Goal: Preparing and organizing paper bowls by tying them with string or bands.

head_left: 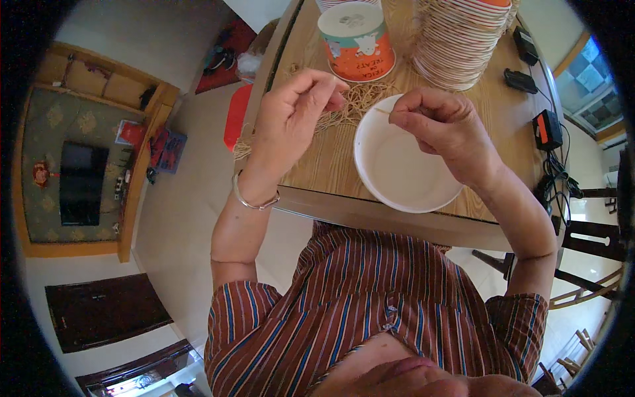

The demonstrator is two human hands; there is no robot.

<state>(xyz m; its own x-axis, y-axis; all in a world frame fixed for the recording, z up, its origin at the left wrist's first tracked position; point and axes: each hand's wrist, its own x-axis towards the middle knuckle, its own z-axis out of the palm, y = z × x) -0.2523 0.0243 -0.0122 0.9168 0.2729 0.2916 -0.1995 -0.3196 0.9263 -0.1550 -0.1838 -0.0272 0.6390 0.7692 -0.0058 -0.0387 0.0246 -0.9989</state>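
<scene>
On the wooden table, at its near side, a seemingly light, stiff white tub is offering its rim for grasping, the right hand is pinching a thin strand above it, and the left hand is curling, its hold unclear.

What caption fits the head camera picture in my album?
Right hand over a white tub, left hand near tangled string.

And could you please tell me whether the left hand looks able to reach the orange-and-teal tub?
Probably yes: the orange-and-teal tub stands just beyond the left hand, and nothing tall appears between them; the tangled cord lies low on the table.
</scene>
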